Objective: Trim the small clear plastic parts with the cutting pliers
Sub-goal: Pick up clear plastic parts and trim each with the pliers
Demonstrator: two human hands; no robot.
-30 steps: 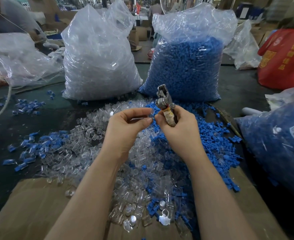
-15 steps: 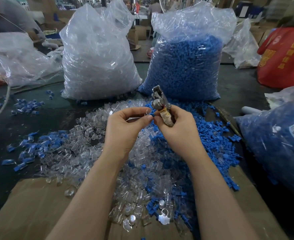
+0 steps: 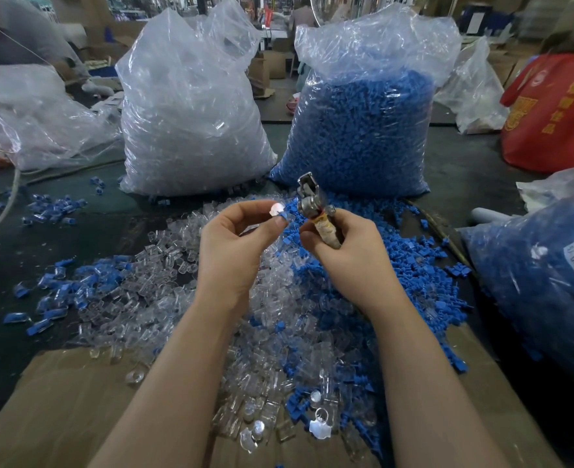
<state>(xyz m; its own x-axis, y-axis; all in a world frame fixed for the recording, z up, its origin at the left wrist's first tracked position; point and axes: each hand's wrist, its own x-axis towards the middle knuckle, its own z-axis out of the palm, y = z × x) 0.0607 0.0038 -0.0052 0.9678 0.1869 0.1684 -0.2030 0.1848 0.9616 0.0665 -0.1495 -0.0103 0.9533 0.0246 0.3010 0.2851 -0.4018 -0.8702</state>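
My left hand [image 3: 235, 246] pinches a small clear plastic part [image 3: 276, 209] between thumb and fingertips, just left of the plier head. My right hand [image 3: 349, 251] grips the cutting pliers [image 3: 314, 209] by their tape-wrapped handle, metal jaws pointing up and away. A narrow gap separates the part from the jaws. Below both hands spreads a loose heap of clear parts [image 3: 164, 285] mixed with blue parts [image 3: 410, 265] on the dark table.
A big bag of clear parts [image 3: 191, 106] and a big bag of blue parts [image 3: 363, 130] stand behind the heap. Another blue-filled bag [image 3: 542, 282] lies at the right, a red bag [image 3: 555, 109] far right. Cardboard [image 3: 59, 410] covers the near table edge.
My hands have drawn slightly apart; the left hand now holds the clear part a little clear of the pliers. The pliers have tilted slightly.
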